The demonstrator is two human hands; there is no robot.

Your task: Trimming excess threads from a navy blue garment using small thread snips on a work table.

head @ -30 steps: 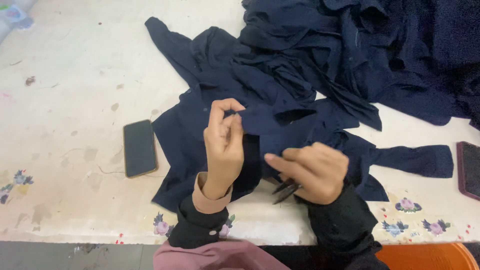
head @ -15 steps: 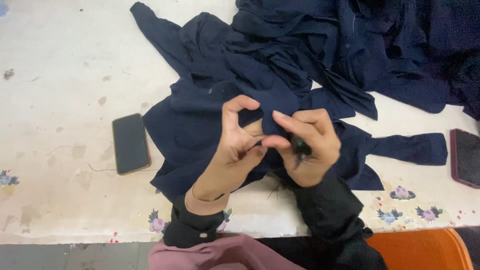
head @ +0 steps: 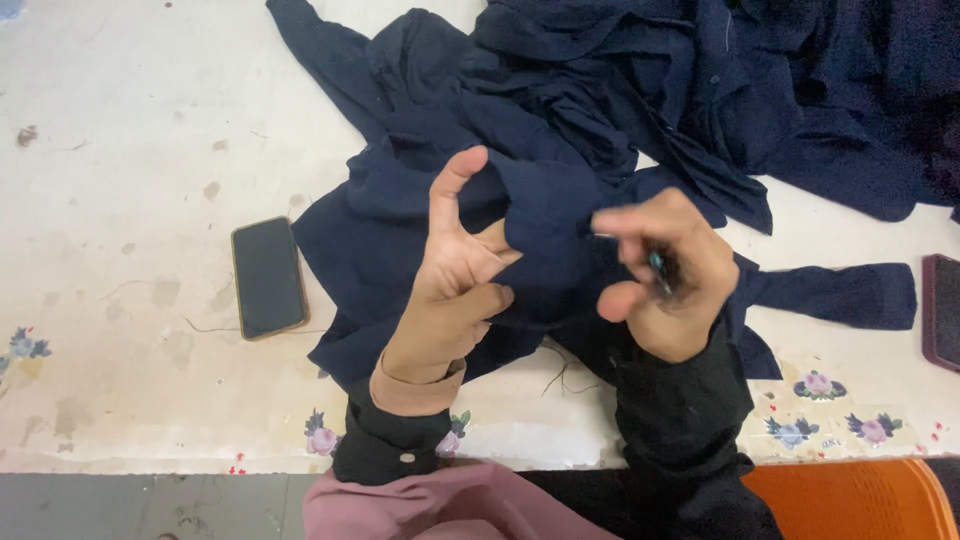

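While a fold of the navy garment (head: 545,240) is lifted off the tabletop (head: 120,130), the left hand (head: 460,265) holds it from the left with the thumb and a bent finger pinched on the cloth, and the index finger stands straight up, free of it. The right hand (head: 665,280) is blurred; its fingers are curled closed around a small dark tool (head: 658,270) with a bluish glint, just beside the raised fold, and whether the tool's tip touches the cloth cannot be told. The rest of the garment lies spread under both hands, with a sleeve running out to the right, and it meets a larger heap of dark navy clothing (head: 760,90) at the far side of the tabletop. A black phone (head: 267,277) lies face up to the left of the garment, apart from it. A dark red phone (head: 943,312) sits at the right edge of the view. No container shows in the view; loose threads (head: 565,372) lie on the tabletop below the cloth.
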